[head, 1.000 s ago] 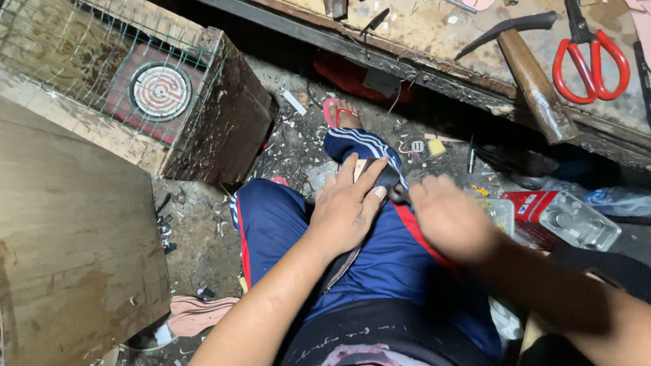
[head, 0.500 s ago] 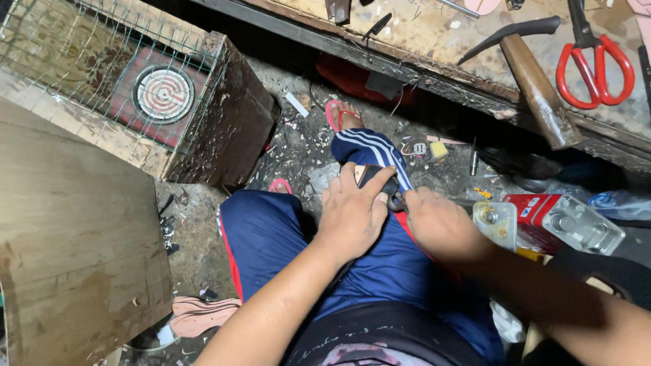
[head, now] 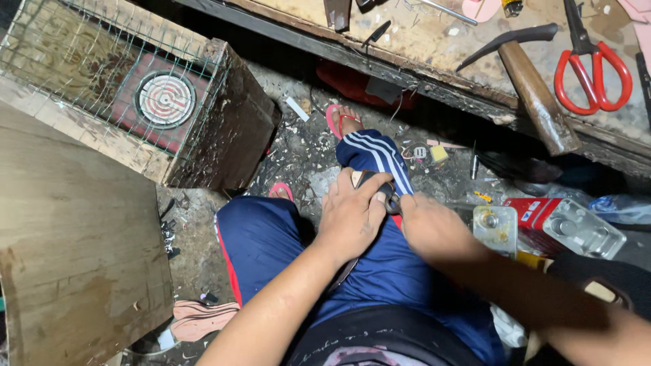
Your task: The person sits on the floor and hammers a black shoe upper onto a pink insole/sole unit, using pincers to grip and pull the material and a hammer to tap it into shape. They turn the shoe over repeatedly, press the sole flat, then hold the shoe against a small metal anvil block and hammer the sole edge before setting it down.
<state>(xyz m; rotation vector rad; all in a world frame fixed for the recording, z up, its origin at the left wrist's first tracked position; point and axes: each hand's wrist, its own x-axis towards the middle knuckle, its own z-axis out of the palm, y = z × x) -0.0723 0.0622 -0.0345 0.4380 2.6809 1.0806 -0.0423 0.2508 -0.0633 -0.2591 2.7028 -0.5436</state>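
Head view: two hands work a small dark piece on the person's right knee.

Left hand lies flat with fingers spread, pressing the dark piece down against the blue trousers; right hand is closed just beside it, its fingertips at the piece's edge, though what it grips is hidden. Right of the knee stand a clear plastic box and a red pack. Left lies a plywood sheet, with a pink scrap on the littered floor below it. Farther off, a wire-mesh crate holds a round coil. A foot in a pink sandal rests near the bench, where a hammer and red scissors lie.
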